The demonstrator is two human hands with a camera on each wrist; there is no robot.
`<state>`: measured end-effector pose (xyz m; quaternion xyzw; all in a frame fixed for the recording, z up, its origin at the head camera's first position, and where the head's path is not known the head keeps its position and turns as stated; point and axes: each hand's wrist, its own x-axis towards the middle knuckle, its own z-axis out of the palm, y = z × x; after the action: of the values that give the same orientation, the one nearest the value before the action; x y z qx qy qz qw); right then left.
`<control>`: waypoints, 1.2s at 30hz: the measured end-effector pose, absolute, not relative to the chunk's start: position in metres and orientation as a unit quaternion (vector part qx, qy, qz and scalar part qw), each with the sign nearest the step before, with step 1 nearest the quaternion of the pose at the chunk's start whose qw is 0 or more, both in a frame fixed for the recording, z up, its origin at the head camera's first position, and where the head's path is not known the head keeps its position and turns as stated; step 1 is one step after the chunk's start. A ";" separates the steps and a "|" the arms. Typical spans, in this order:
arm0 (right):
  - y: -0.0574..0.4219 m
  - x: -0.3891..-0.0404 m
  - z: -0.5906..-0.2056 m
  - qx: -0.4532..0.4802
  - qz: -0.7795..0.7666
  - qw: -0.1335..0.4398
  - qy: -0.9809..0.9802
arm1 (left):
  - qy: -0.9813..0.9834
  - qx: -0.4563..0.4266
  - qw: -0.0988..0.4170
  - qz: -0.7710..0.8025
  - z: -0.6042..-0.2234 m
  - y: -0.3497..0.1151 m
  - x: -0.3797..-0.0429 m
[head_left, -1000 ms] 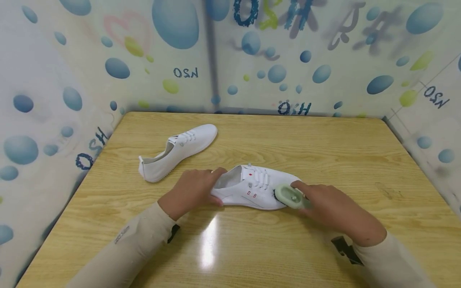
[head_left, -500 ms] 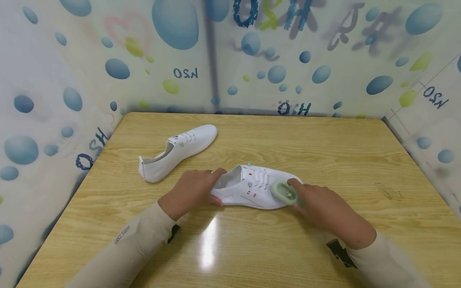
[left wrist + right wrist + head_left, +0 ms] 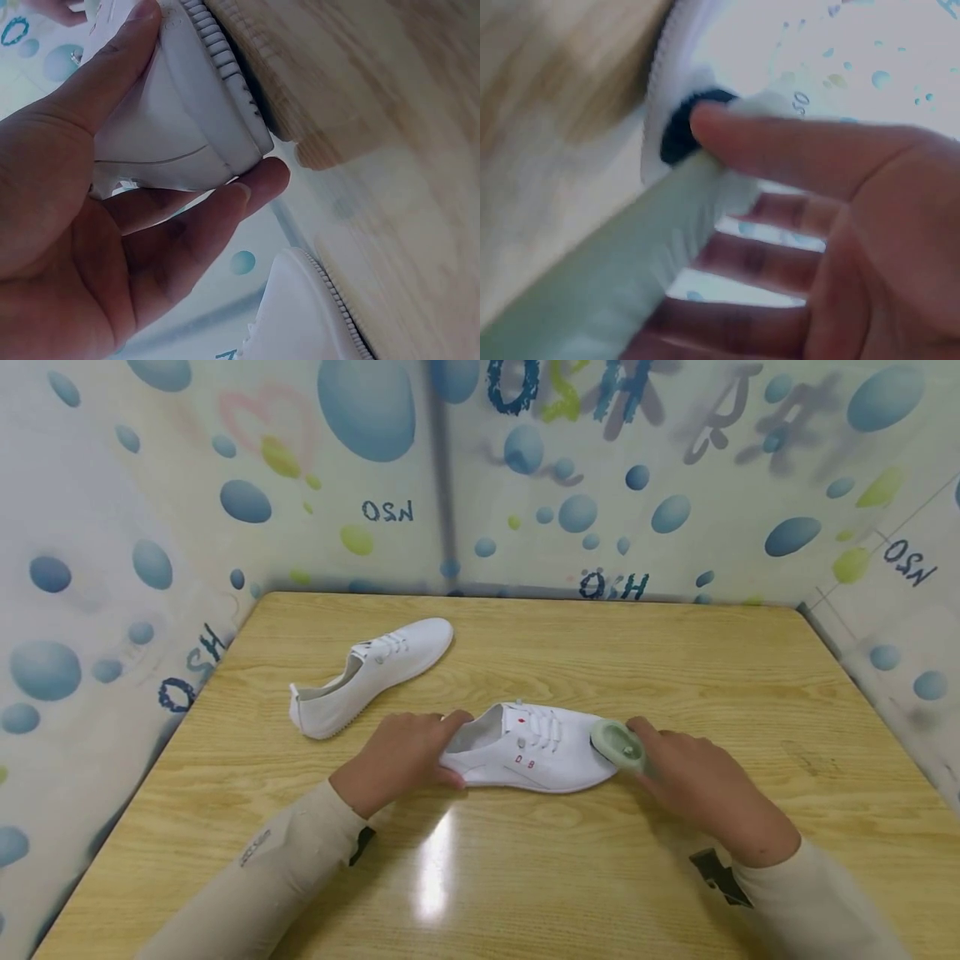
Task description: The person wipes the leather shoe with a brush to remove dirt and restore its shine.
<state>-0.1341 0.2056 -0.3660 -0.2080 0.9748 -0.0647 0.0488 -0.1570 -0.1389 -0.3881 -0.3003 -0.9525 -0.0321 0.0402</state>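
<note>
A white lace-up shoe (image 3: 558, 760) with small red letters on its side lies on the table, toe to the right. My left hand (image 3: 405, 752) grips it by the heel. In the left wrist view, thumb and fingers close around the shoe's heel (image 3: 172, 112) from both sides. My right hand (image 3: 693, 777) holds a pale green brush (image 3: 618, 745) against the toe. Dark bristles (image 3: 694, 124) meet the white toe in the right wrist view, with my thumb over the brush head and fingers wrapped under its long handle (image 3: 630, 262).
A second white shoe (image 3: 375, 672) lies farther back on the left, toe pointing right and away. The wooden table (image 3: 712, 668) reaches back to a wall (image 3: 465, 477) patterned with blue and green drops.
The brush first moves slightly left and up over the shoe's front, then right onto the toe tip, my right hand moving with it. My left hand and both shoes stay in place.
</note>
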 end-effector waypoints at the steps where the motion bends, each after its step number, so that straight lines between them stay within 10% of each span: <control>1: 0.204 -0.134 -0.367 -0.206 -0.063 0.040 0.976 | -0.952 -0.301 0.040 -0.032 -0.388 -0.139 -0.157; 19: 0.200 -0.130 -0.365 -0.208 -0.054 0.109 0.971 | -0.950 -0.308 0.048 -0.031 -0.389 -0.140 -0.157; 28: 0.203 -0.136 -0.368 -0.188 -0.055 0.009 0.981 | -0.950 -0.307 0.045 -0.034 -0.388 -0.138 -0.157; 36: 0.188 -0.131 -0.368 -0.213 -0.059 0.076 0.972 | -0.952 -0.303 0.039 -0.022 -0.388 -0.139 -0.157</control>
<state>-0.1310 0.1880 -0.3684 -0.2126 0.9724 -0.0594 0.0759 -0.1569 -0.1387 -0.3880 -0.3028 -0.9520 -0.0225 0.0389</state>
